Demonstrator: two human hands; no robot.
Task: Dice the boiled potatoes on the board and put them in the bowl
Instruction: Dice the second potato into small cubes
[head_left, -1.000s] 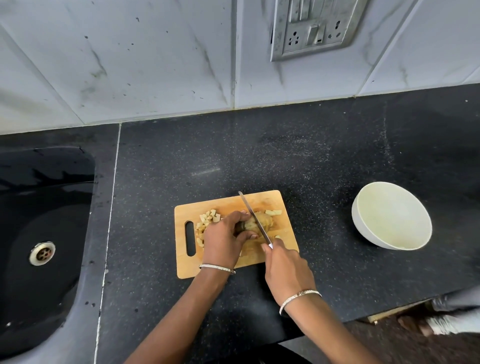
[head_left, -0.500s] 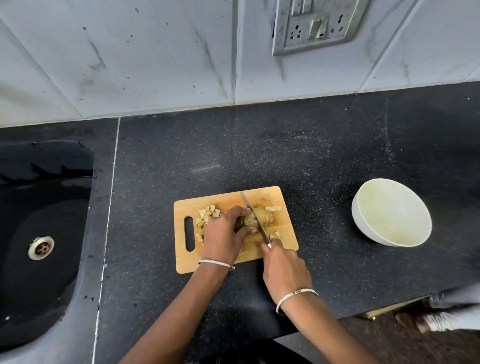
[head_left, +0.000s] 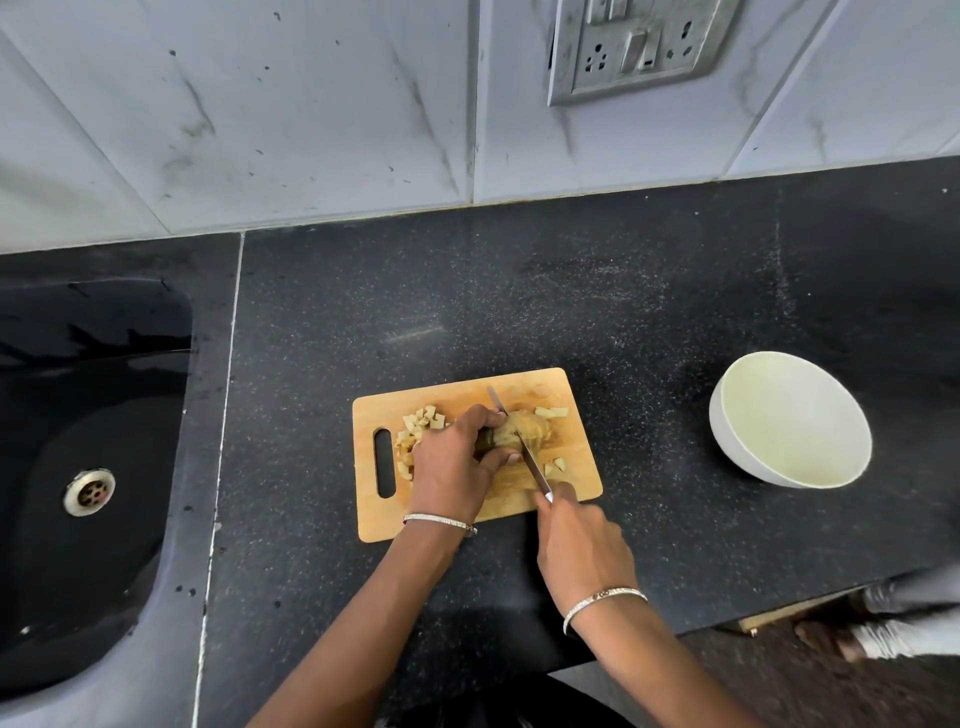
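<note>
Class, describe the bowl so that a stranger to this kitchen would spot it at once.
Start at the black counter. Right of the wooden cutting board, standing apart from it, sits the bowl. It is the only round white thing there, and it holds nothing.

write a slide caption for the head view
Left hand steadies a potato on the cutting board while the right hand slices it with a knife; the white bowl stands empty.

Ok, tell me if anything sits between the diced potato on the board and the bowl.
Nothing stands on the black countertop between the cutting board's right edge and the white bowl. On the board, though, the left hand gripping the potato and the knife in the right hand lie between the main diced potato pile and the bowl.
</note>
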